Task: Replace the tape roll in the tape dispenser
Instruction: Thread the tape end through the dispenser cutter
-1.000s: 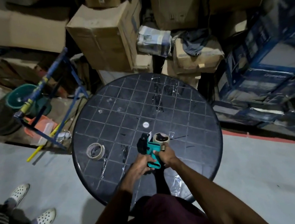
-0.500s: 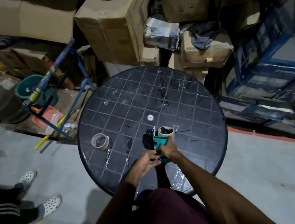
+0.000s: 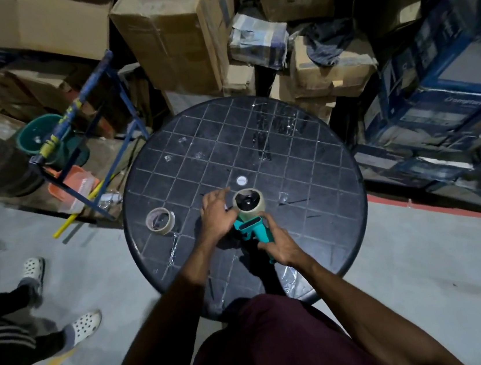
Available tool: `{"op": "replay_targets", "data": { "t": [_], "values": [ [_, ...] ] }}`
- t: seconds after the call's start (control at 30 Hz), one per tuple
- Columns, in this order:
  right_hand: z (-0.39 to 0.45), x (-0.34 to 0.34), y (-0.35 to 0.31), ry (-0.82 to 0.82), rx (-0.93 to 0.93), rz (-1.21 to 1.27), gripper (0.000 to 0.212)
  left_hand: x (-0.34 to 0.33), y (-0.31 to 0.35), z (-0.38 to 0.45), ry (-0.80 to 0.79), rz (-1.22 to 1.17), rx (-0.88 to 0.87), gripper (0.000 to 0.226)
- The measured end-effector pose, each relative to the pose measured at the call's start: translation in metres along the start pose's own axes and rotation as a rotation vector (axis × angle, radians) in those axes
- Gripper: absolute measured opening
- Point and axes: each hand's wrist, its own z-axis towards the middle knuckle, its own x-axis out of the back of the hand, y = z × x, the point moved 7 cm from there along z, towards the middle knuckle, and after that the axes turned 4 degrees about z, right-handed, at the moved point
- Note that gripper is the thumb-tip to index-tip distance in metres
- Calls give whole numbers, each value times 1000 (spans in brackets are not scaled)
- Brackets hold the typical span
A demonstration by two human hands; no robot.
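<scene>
Your right hand grips the teal tape dispenser by its handle, steadying it near the table's centre while your left hand, fingers spread, touches its tape roll. The spare roll lies near the left edge.

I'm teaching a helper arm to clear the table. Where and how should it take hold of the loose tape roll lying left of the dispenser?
The loose tape roll lies flat on the round table, open core facing up, nothing touching it. Probably best to come straight down from above and pinch its ring wall, one finger inside the core, one outside. The left hand is close on its right, so the roll's left side looks freer.
</scene>
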Motion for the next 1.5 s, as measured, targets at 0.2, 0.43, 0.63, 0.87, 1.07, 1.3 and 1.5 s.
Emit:
{"op": "replay_targets", "data": {
  "t": [0.2,0.43,0.63,0.87,1.07,1.3,1.5],
  "values": [
    [-6,-3,-17,-91,69,-203,77,-2,16,18,-294,311,-122,97],
    [-18,0,-15,-127,89,-156,73,-16,21,14,-396,457,-256,95],
    [-23,6,-3,-60,50,-46,85,-13,11,20,-296,514,-166,84],
    [-20,15,-2,-38,64,34,97,-10,11,19,-200,352,-46,59],
    [-21,11,-3,-48,78,44,103,-18,19,16,-287,62,-31,34],
    [-17,4,-1,-77,44,-123,109,-22,3,8,-133,-19,140,12],
    [-15,5,1,-55,-44,-182,102,-30,4,-1,-190,113,93,19]
  ]
}}
